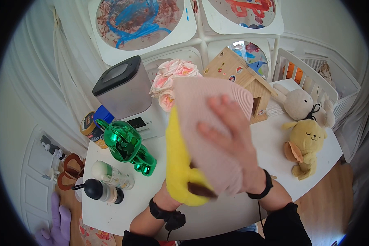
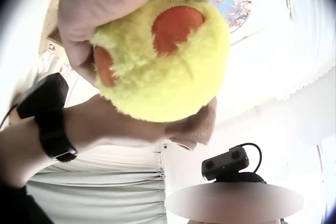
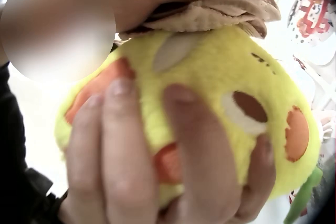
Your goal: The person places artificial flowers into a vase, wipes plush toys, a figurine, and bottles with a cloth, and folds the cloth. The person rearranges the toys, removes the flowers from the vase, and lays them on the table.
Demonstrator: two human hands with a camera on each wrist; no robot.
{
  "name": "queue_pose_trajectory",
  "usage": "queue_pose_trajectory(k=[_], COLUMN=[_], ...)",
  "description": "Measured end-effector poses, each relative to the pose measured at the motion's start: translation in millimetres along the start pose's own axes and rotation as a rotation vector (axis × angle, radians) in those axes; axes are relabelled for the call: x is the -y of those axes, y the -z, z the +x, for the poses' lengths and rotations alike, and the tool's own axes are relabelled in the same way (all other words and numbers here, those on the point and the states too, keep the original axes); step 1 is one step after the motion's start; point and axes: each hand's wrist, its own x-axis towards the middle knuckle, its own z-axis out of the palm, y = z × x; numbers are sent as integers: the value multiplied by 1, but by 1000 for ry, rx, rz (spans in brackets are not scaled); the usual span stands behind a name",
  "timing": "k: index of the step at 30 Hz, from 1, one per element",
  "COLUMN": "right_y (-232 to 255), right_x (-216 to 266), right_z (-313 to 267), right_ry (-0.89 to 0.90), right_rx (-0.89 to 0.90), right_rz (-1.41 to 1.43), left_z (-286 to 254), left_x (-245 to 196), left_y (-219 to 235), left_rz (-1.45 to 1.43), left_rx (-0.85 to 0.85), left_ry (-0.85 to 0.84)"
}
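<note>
In my left hand [image 2: 126, 3] is a fluffy yellow plush toy [image 1: 176, 151], with orange patches and a white-and-brown eye in the right wrist view. The left fingers [image 3: 126, 145] spread and bend round its face. A pink ribbed cloth [image 1: 201, 102] drapes over the toy's top and right side, hiding much of it in the head view. My right hand [image 1: 231, 135] lies blurred on this cloth with fingers extended, pressing against it. Folds of cloth [image 3: 210, 16] bunch at the toy's edge beneath the right hand. Toy and cloth are held up above the white table [image 1: 270, 139].
On the left stand a shiny green bear figure [image 1: 127, 143], two bottles [image 1: 110, 174], a jar [image 1: 90, 129] and a grey-and-black appliance [image 1: 123, 90]. Pink flowers [image 1: 168, 82] and a wooden house [image 1: 233, 74] are behind. A yellow dog plush [image 1: 307, 143] and white rabbit plush [image 1: 297, 104] sit right.
</note>
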Motion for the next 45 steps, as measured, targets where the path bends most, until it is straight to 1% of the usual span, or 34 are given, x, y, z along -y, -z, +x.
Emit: queue_pose_trajectory(k=[2, 3, 4, 5, 6, 7, 8, 9, 10, 11, 13, 14, 16, 17, 19, 23, 25, 26, 29, 31, 32, 34, 35, 37, 38, 39, 41, 42, 43, 44, 45], right_y=[-4, -4, -4, -5, -9, -10, -10, -9, -16, -25, -31, -32, -36, -40, -46, -50, -55, -54, -44, -36, -32, -22, -17, -4, 8, 12, 20, 27, 30, 32, 34], right_x=[-19, -20, -20, -20, -16, -10, -3, 1, -6, -3, 17, 24, 36, 42, 50, 51, 47, 46, 36, 31, 28, 22, 18, 11, 9, 0, -19, -21, -21, -20, -20], right_z=[-3, -3, -3, -3, -3, -3, -3, -3, -6, -9, -12, -14, -18, -22, -28, -32, -36, -34, -23, -19, -17, -12, -9, -3, 2, 2, 2, 3, 1, 0, -1], right_ry=[-422, -422, -436, -449, -295, -295, -337, -378, -98, -9, 41, 40, 149, 148, 240, 237, 315, 316, 269, 139, 137, 49, 46, -41, -87, -89, -114, -172, -173, -380, -585], right_rx=[-197, -196, -199, -201, -257, -257, -177, -98, -56, -4, 102, 100, 337, 334, 366, 358, 238, 239, 226, 176, 176, 131, 132, 43, 36, 34, -27, -37, -38, -36, -33], right_rz=[680, 678, 788, 899, 880, 880, 823, 766, 498, 301, 294, 291, 326, 326, 394, 397, 66, 66, 13, 80, 81, 8, 8, 6, 57, 56, 57, 112, 110, 370, 632], left_z=[-1, -2, -1, -5, -8, -11, -13, -14, -13, -12, -11, -9, -6, -5, -5, -3, -2, -2, 0, 2, 2, 2, 2, 4, 3, 4, 6, 7, 9, 13, 12], left_x=[1, 1, 7, 11, 15, 19, 20, 19, 22, 22, 22, 21, 21, 21, 20, 22, 22, 22, 21, 21, 21, 21, 22, 22, 21, 21, 18, 12, 6, 6, 6], left_y=[-1, -1, 3, 2, 1, -1, -2, 6, 5, 6, 7, 6, 7, 8, 10, 15, 18, 18, 19, 19, 19, 19, 19, 19, 18, 18, 10, 6, 1, 2, 2], left_rz=[29, 44, -375, -375, -352, -329, -305, -303, -287, -272, -240, -224, -193, -177, -146, -94, -67, -53, -11, 19, 33, 59, 73, 101, 116, 132, 161, 90, 19, -40, -39], left_rx=[9, 16, 40, 42, 16, -10, -38, -40, -35, -29, -12, -3, 13, 20, 31, 53, 64, 70, 90, 104, 110, 123, 130, 144, 152, 159, 175, 89, 3, 25, 25], left_ry=[27, 41, 26, 27, -49, -125, -199, -197, -198, -198, -199, -200, -202, -203, -207, -217, -225, -228, -235, -237, -237, -237, -236, -233, -232, -232, -234, -119, -4, -33, -33])
